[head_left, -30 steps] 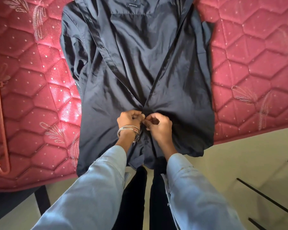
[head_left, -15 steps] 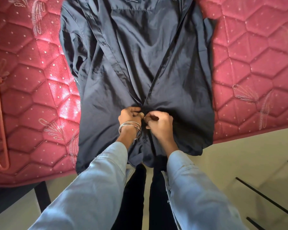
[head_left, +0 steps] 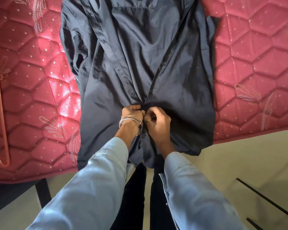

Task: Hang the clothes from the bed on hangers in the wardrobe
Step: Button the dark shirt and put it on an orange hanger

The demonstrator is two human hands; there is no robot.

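— So, what are the hands gripping?
— Both pinch the front edges of the dark shirt (head_left: 140, 60) where they meet. The left hand (head_left: 131, 112), bangles (head_left: 130, 121) on its wrist, has curled fingers on the left edge; the right hand (head_left: 158, 120), wearing a ring (head_left: 148, 120), pinches the right edge just beside it.
— And the shirt itself?
— Spread flat, front up, on the red quilted mattress (head_left: 256, 63), collar at the far end, hem hanging over the near edge. Above the hands the front lies open.
— Anything else?
— A pink hanger (head_left: 0, 113) lies on the mattress at far left, well apart from the shirt.
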